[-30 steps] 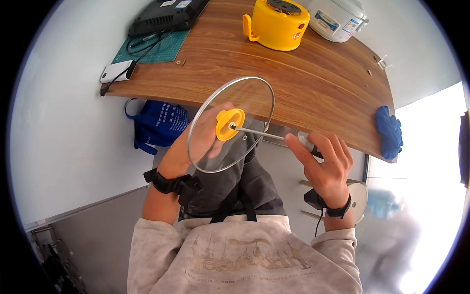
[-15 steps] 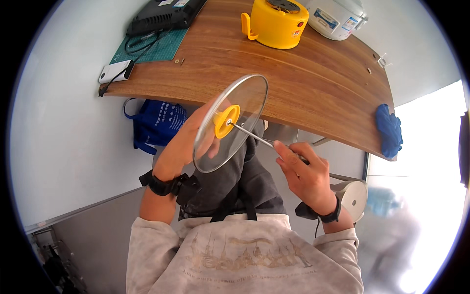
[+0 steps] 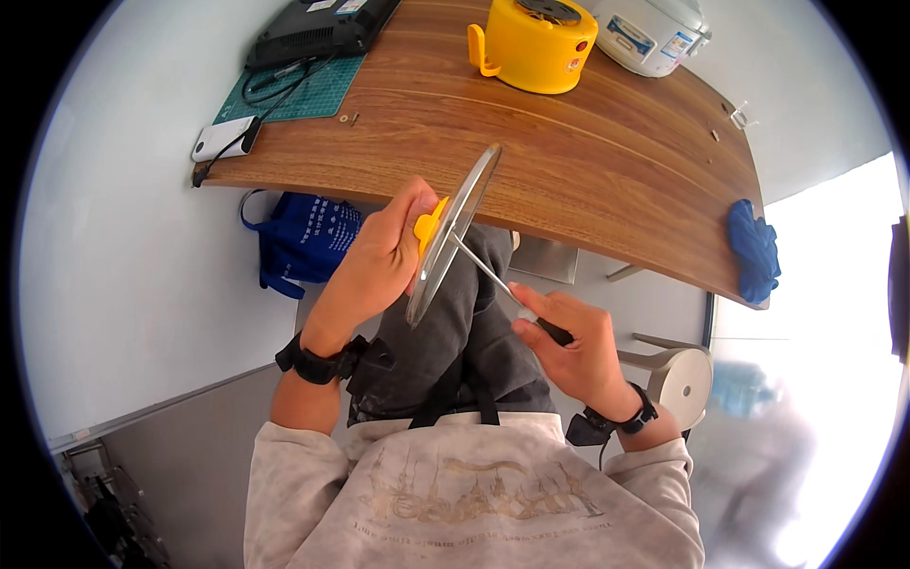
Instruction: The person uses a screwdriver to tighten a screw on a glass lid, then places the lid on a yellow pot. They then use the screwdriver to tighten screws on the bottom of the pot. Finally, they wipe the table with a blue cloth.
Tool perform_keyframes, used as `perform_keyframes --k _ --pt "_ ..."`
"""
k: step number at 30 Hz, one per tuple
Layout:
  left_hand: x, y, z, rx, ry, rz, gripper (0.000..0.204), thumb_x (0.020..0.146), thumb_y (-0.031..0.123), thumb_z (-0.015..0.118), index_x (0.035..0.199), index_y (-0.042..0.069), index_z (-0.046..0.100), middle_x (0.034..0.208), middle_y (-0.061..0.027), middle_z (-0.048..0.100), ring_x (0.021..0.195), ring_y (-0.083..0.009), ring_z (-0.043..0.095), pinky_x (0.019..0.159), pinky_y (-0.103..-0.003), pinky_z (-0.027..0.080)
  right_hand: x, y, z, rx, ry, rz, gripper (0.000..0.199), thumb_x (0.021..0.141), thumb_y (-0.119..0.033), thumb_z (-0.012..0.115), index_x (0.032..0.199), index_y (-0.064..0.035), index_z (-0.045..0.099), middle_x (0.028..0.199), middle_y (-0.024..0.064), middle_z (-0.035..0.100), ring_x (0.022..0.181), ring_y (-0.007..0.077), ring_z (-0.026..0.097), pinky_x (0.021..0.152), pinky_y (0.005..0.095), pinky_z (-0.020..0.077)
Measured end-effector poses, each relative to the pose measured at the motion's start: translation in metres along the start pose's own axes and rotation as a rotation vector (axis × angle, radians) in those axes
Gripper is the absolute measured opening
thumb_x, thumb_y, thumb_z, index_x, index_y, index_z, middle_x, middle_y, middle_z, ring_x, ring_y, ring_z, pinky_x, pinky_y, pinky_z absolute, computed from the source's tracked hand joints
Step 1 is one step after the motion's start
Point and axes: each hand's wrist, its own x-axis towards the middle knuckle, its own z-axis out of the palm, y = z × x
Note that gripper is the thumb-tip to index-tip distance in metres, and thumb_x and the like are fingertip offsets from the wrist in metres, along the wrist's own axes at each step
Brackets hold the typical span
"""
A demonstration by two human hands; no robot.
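A round glass pot lid (image 3: 459, 242) with a metal rim is held up on edge over my lap, near the front of the table. My left hand (image 3: 377, 245) is closed around the yellow knob (image 3: 428, 228) on the lid's outer face. From the other side, a screwdriver (image 3: 487, 272) with a thin steel shaft and a dark handle points at the lid's centre, its tip at the middle of the glass. The handle sits in my right hand (image 3: 576, 347), gripped between thumb and curled fingers.
On the wooden table (image 3: 607, 161) stand a yellow electric pot (image 3: 536, 52) and a white rice cooker (image 3: 649, 38). A black device (image 3: 318, 38) lies on a green cutting mat (image 3: 327, 93), beside a white box (image 3: 226, 139). A blue cloth (image 3: 755, 251) hangs at the right edge, and a stool (image 3: 681, 387) stands below.
The lid has turned so that it shows nearly edge-on. My left hand has tipped with it, and my right hand has shifted slightly down and left with the screwdriver.
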Motion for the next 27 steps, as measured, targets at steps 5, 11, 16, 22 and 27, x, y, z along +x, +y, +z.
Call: perform_keyframes --k 5,11,16,22,27 --pt "0.005 0.020 -0.002 -0.007 -0.042 -0.214 0.019 0.110 0.024 0.040 0.105 0.006 0.045 0.069 -0.0098 0.055 0.048 -0.0156 0.055 0.047 -0.026 0.042 0.005 -0.013 -0.013 0.476 -0.198 0.476 0.037 0.097 -0.012 0.066 0.133 -0.0042 0.064 0.070 -0.0021 0.054 0.057 0.0057 0.047 0.050 0.0222 0.0370" --pt "0.006 0.022 -0.001 0.133 -0.007 0.008 0.023 0.110 0.023 0.039 0.107 0.003 0.048 0.070 -0.0072 0.051 0.046 -0.0126 0.046 0.047 -0.028 0.036 0.008 -0.014 -0.022 0.750 -0.290 0.576 0.038 0.100 -0.017 0.063 0.136 -0.0029 0.060 0.070 -0.0023 0.054 0.056 0.0054 0.047 0.050 0.0219 0.0372" --pt "0.013 0.032 -0.010 0.027 -0.124 -0.168 0.021 0.109 0.023 0.041 0.106 0.005 0.050 0.070 -0.0036 0.053 0.053 -0.0099 0.050 0.052 -0.025 0.041 0.011 -0.001 -0.024 0.616 -0.301 0.453 0.040 0.100 -0.018 0.063 0.137 -0.0027 0.059 0.070 -0.0016 0.055 0.057 0.0058 0.048 0.052 0.0226 0.0386" --pt "0.014 0.015 -0.022 -0.106 -0.115 -0.238 0.024 0.109 0.025 0.044 0.120 0.005 0.050 0.077 -0.0043 0.059 0.060 -0.0097 0.056 0.060 -0.023 0.048 0.013 0.008 -0.033 0.513 -0.175 0.409 0.037 0.100 -0.018 0.064 0.133 -0.0021 0.060 0.070 -0.0014 0.054 0.059 0.0056 0.048 0.053 0.0226 0.0391" --pt "0.026 0.004 -0.035 -0.353 0.018 -0.269 0.038 0.108 0.024 0.045 0.140 0.003 0.042 0.103 -0.0086 0.064 0.084 -0.0157 0.068 0.066 -0.025 0.053 0.020 0.023 -0.041 0.507 -0.001 0.375 0.034 0.098 -0.017 0.064 0.129 -0.0016 0.062 0.067 -0.0023 0.052 0.058 0.0051 0.047 0.053 0.0222 0.0387"
